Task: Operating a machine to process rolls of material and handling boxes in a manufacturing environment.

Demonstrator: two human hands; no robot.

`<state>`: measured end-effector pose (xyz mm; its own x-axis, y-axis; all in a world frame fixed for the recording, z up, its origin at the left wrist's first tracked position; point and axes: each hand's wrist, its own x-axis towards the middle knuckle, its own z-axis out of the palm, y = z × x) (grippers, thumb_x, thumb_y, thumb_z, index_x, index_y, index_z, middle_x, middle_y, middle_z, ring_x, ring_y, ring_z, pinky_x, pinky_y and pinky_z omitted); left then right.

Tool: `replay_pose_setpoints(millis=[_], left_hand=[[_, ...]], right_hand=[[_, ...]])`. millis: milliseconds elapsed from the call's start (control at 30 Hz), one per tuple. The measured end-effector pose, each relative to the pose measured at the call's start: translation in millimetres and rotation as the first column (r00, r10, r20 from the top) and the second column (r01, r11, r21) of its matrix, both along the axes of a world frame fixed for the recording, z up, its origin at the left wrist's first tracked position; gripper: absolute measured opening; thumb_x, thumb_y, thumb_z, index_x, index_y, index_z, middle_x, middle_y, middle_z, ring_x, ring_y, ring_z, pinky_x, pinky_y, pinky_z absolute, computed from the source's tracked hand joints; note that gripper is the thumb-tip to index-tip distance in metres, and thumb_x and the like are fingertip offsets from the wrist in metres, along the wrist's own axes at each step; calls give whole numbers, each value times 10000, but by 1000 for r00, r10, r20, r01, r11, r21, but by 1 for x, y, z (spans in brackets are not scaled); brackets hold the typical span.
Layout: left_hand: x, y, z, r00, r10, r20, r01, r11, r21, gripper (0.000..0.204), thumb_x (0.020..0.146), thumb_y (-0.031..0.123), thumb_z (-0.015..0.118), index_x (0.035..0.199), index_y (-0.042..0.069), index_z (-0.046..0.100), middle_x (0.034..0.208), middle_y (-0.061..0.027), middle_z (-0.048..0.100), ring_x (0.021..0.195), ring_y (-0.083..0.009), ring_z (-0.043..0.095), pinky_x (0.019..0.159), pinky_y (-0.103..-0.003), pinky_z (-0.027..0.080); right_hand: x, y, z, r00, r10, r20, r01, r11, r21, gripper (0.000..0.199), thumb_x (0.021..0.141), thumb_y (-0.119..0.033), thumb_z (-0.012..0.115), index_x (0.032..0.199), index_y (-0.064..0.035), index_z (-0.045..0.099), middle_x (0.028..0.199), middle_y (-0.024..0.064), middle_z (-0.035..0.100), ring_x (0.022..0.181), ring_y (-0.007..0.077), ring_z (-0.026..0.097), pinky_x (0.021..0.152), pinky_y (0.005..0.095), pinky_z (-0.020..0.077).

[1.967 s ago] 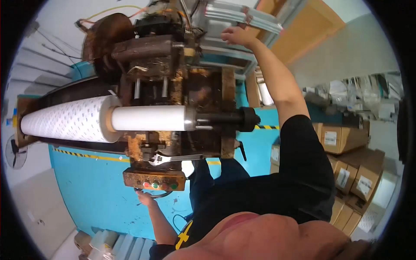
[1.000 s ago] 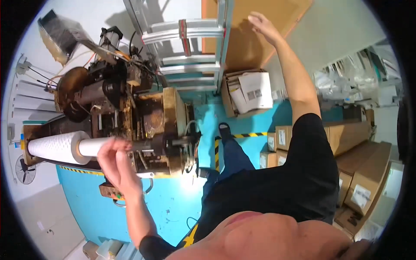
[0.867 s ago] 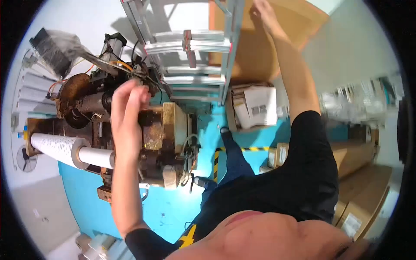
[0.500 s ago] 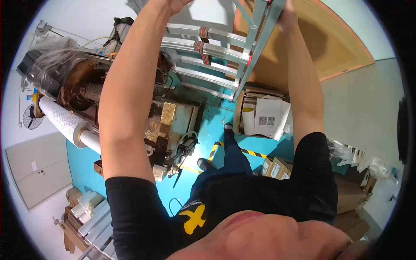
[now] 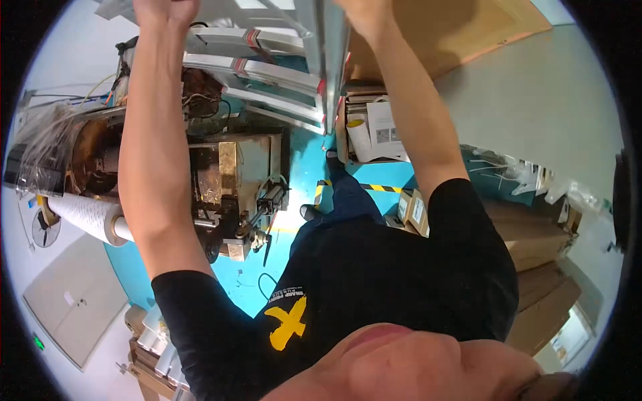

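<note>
A silver aluminium stepladder (image 5: 281,72) with red-and-dark straps around its rungs stands in front of me, its upper part running out of the top of the view. My right hand (image 5: 368,15) is closed at the ladder's right side rail, thumb side against the metal. Up at the left, my left hand (image 5: 167,12) is curled at the ladder's other side; the frame's top edge cuts off part of its fingers. Both arms reach out high and forward.
Left of the ladder stands a rusty brown machine (image 5: 208,177), with a white roll (image 5: 87,217) beside it. A tan board (image 5: 435,47) leans at the right, above a carton holding papers (image 5: 386,130). Striped tape (image 5: 381,188) marks the turquoise floor near small boxes (image 5: 416,210).
The ladder and both hands have shifted left and up in the view. My head view has moved too, so machine, carton and floor tape sit further left.
</note>
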<state>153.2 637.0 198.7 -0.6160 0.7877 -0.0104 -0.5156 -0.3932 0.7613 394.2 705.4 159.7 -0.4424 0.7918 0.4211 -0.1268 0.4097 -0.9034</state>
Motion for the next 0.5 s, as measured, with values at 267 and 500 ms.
replay_pose_setpoints(millis=[267, 500], left_hand=[[13, -41, 24, 998, 34, -45, -36, 998, -45, 327, 920, 323, 450, 1042, 27, 517, 1110, -119, 524, 1037, -277, 503, 945, -398, 396], [76, -91, 61, 993, -117, -18, 118, 989, 85, 273, 885, 314, 489, 954, 57, 546, 923, -90, 589, 889, -256, 567, 862, -385, 455]], right_hand=[[31, -99, 46, 977, -210, -33, 212, 974, 83, 505, 622, -234, 813, 970, 21, 551, 864, 94, 632, 760, 142, 592, 681, 281, 470], [79, -164, 67, 944, -312, -111, 317, 948, 33, 444, 663, -244, 776, 962, 18, 578, 849, 72, 623, 757, 141, 582, 674, 282, 468]])
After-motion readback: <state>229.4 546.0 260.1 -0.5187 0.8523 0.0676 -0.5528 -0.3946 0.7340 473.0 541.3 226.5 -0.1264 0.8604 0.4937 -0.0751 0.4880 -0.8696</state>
